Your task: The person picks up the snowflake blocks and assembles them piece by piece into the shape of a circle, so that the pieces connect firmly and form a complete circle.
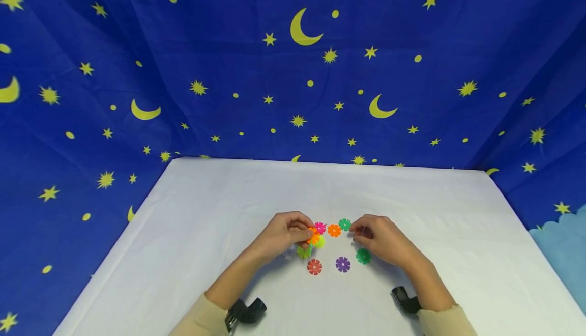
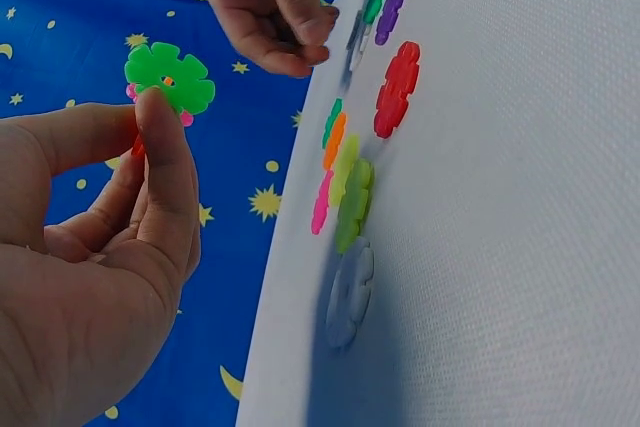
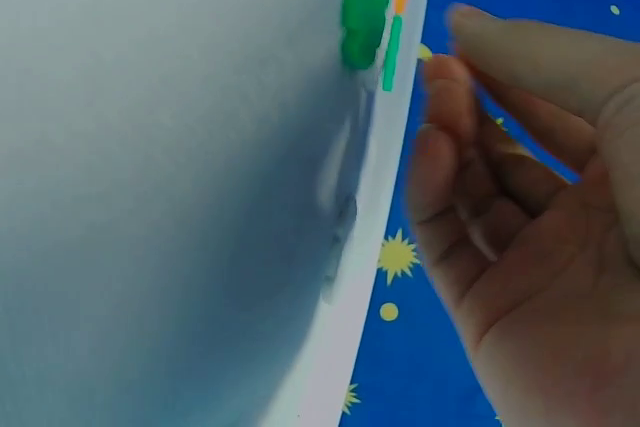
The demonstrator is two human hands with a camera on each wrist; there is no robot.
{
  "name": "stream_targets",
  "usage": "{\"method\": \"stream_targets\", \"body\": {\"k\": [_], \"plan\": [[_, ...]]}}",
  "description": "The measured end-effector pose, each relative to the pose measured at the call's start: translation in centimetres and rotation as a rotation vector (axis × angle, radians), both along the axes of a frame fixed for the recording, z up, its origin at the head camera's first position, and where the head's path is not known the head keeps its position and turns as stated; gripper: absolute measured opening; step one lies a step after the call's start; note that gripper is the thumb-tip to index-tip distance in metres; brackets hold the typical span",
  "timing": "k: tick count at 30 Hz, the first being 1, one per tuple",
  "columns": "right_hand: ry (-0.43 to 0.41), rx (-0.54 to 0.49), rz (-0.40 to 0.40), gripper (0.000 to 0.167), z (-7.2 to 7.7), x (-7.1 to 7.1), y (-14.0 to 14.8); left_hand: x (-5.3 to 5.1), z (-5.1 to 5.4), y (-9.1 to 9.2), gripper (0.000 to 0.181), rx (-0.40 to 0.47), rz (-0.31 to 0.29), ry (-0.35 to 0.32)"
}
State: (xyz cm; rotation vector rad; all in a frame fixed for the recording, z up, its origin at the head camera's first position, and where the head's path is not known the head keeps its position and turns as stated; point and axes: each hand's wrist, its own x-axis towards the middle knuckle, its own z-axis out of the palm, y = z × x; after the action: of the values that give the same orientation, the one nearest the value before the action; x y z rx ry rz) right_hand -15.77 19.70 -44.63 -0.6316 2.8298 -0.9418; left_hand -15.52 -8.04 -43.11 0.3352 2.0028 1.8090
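Observation:
My left hand (image 1: 288, 234) pinches a small cluster of notched plastic discs between thumb and fingers, above the table. A green disc (image 2: 172, 77) faces the left wrist view, with pink edges behind it; an orange disc (image 1: 313, 236) shows in the head view. My right hand (image 1: 382, 236) hovers at the right of the loose discs, fingers loosely bent and nothing visible between them. Nearest to it are a green disc (image 1: 345, 224) and another green disc (image 1: 363, 256). An orange disc (image 1: 334, 230), a purple disc (image 1: 343, 264) and a red disc (image 1: 314, 267) lie between the hands.
Under the left hand lie a yellow-green disc (image 1: 303, 252) and a clear disc (image 2: 350, 292). The white table (image 1: 220, 193) meets a blue star-patterned cloth (image 1: 256, 66) at its back and sides. Black wrist mounts (image 1: 249, 311) sit on both forearms.

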Motion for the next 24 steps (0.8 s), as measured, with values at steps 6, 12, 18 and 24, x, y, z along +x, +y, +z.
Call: {"method": "stream_targets", "body": {"k": [6,12,18,24], "plan": [[-0.015,0.045,0.018,0.018,-0.43,-0.19,0.51,-0.16,-0.39,-0.07,0.014,-0.009,-0.011,0.007],[-0.058,0.101,0.001,0.017,-0.72,-0.33,0.41,-0.14,-0.33,-0.08,0.013,-0.011,-0.008,0.016],[-0.089,0.107,-0.029,0.014,-0.68,-0.06,0.28,0.0,-0.36,-0.14,0.014,-0.021,-0.009,0.023],[-0.134,0.082,-0.032,0.019,-0.4,0.06,0.51,-0.03,-0.4,-0.05,0.014,-0.019,-0.017,0.027]]}}
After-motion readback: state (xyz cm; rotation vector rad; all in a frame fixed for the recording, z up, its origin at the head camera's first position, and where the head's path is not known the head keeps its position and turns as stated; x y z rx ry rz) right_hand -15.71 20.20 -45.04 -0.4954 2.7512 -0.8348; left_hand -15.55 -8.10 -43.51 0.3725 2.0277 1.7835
